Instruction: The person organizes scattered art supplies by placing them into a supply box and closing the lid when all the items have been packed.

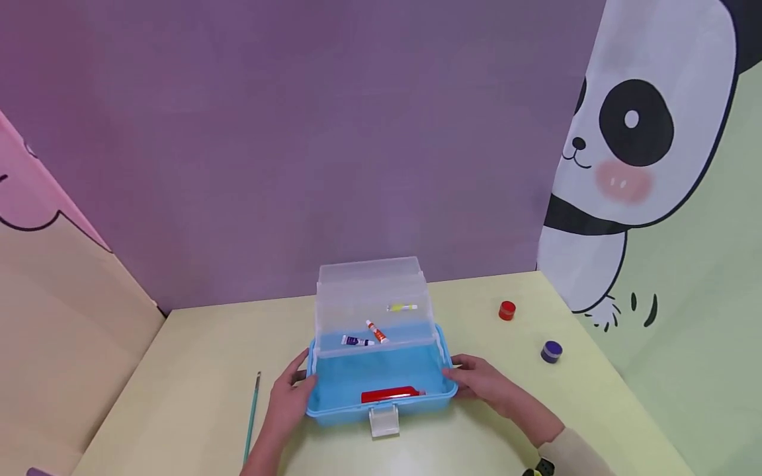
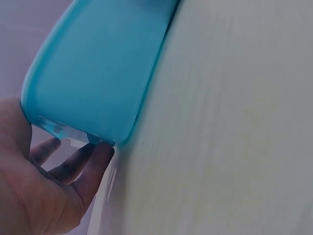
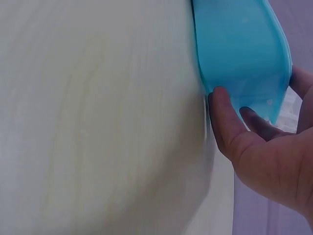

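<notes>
A light-blue plastic storage box (image 1: 337, 418) sits on the table with its translucent lid (image 1: 369, 274) raised at the back. My left hand (image 1: 290, 400) grips its left end, thumb at the rim and fingers against the outer side. The right hand (image 1: 483, 382) grips the opposite end in the same way. Both wrist views show fingertips low on the blue wall, close to the tabletop. Inside the front lies a red tube (image 1: 389, 395). Farther back are a purple tube (image 1: 357, 341), an orange tube (image 1: 376, 332) and a yellow tube (image 1: 401, 307). A white latch (image 1: 383, 421) hangs in front.
Left of the box lies a thin teal stick (image 1: 253, 416), partly behind the left forearm. On the right side of the table (image 1: 202, 357) stand a small red jar (image 1: 507, 311) and a purple jar (image 1: 551, 352). A purple wall (image 1: 333, 152) rises behind the table.
</notes>
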Available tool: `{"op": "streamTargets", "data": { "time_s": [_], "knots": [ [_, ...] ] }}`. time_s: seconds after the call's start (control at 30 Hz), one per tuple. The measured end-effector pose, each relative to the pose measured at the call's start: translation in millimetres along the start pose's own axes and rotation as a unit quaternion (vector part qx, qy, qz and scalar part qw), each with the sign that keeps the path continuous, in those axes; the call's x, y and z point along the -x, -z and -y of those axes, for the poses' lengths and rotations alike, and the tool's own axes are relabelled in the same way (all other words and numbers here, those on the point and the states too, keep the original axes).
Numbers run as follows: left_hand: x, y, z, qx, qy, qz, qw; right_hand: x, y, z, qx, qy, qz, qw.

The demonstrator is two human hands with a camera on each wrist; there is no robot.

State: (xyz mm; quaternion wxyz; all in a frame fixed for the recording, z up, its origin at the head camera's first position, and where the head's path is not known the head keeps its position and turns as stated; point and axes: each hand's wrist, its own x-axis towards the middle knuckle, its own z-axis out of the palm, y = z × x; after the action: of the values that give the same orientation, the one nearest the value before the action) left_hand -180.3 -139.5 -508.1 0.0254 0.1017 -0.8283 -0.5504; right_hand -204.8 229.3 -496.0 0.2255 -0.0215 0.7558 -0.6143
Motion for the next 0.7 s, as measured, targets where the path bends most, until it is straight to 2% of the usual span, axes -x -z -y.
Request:
{"op": "streamTargets", "data": {
  "time_s": [0.2,0.4,0.53,0.63,0.7],
  "knots": [
    [9.2,-2.8,5.2,0.007,0.002,-0.005,1.0,3.6,3,-1,0.027,0.014,0.022,0.9993],
    [4.9,1.2,1.0,-0.002,0.006,-0.004,1.0,3.2,12,11,0.041,0.022,0.024,0.9987],
    [5.8,0.8,1.8,-0.004,0.011,0.002,0.9999,3.0,20,15,0.042,0.021,-0.026,0.9986],
    [6.0,-0.3,2.5,-0.001,0.012,0.006,0.9999,-0.7,29,17,0.027,0.025,-0.089,0.9954],
    [5.6,-1.4,3.1,-0.001,0.014,0.004,0.9999,-3.0,35,20,0.015,0.032,-0.141,0.9894]
  ]
}}
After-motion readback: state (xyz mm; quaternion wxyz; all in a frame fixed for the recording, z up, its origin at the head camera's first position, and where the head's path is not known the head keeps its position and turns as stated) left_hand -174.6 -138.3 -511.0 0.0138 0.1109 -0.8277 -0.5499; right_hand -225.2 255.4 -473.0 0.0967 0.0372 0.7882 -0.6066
